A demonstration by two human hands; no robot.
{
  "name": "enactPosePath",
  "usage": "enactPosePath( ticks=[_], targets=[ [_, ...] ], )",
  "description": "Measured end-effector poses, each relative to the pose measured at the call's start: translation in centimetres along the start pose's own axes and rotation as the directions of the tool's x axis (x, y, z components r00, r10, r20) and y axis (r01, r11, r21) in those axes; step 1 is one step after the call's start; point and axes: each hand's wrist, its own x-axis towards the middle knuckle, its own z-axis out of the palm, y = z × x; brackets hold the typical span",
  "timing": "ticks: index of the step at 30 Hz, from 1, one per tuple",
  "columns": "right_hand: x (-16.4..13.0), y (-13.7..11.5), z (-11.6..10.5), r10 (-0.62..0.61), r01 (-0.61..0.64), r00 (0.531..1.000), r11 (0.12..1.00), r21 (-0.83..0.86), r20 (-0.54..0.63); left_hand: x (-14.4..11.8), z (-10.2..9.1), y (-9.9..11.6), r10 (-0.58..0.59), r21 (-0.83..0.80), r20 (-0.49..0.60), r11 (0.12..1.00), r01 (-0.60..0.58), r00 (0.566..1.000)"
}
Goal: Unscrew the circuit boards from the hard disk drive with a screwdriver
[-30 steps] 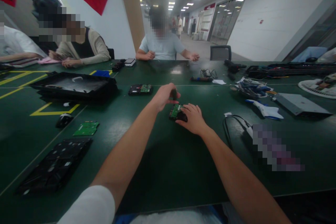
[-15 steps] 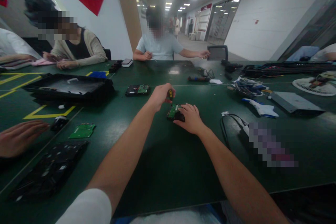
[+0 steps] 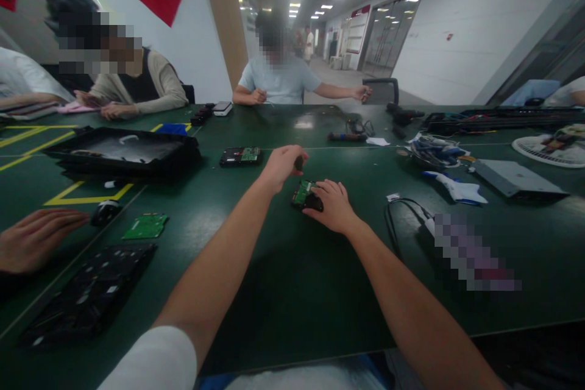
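A small hard drive (image 3: 301, 194) with a green circuit board facing up lies on the green table in front of me. My right hand (image 3: 333, 204) grips its right side, fingers over the board and thumb along the near edge. Just above its far edge, my left hand (image 3: 287, 166) is closed around the dark handle of a screwdriver (image 3: 298, 163). The screwdriver's shaft and tip are too small to make out, so I cannot tell whether it touches a screw. Farther left lies a second hard drive (image 3: 241, 156) with part of its board showing.
A loose green circuit board (image 3: 145, 226) and a black plastic panel (image 3: 89, 292) lie left, near another person's hand (image 3: 41, 237). A black tray (image 3: 123, 152) sits behind them. On the right are a metal box (image 3: 518, 180), bundled cables (image 3: 432, 151) and a blurred-out object with a cord.
The screwdriver handle has turned in my left hand; its yellow marking no longer shows. My right hand stays on the hard drive. The whole view has shifted slightly.
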Motion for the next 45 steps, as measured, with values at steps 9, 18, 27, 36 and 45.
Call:
enactPosePath(
  ticks=[9, 18, 27, 36, 45],
  targets=[
    [-0.05, 0.21, 0.15, -0.009, 0.009, 1.000, 1.000, -0.009, -0.003, -0.31, 0.65, 0.07, -0.074, -0.142, 0.016, 0.987, 0.075, 0.997],
    [-0.05, 0.18, 0.07, -0.006, 0.006, 1.000, 1.000, -0.004, 0.000, -0.33, 0.35, 0.31, 0.005, -0.065, 0.016, 0.998, -0.004, 1.000],
    [-0.04, 0.12, -0.01, -0.001, 0.001, 1.000, 1.000, -0.001, -0.005, -0.39, 0.08, 0.19, -0.012, -0.089, 0.120, 0.996, 0.023, 0.993],
    [-0.06, 0.11, 0.00, 0.004, -0.004, 1.000, 1.000, 0.005, 0.002, -0.17, 0.03, 0.05, -0.065, -0.156, 0.082, 0.985, 0.077, 0.995],
    [-0.08, -0.11, -0.30, 0.005, -0.005, 1.000, 1.000, 0.004, 0.002, -0.32, 0.01, 0.18, -0.042, -0.138, 0.089, 0.989, 0.054, 0.995]
  ],
)
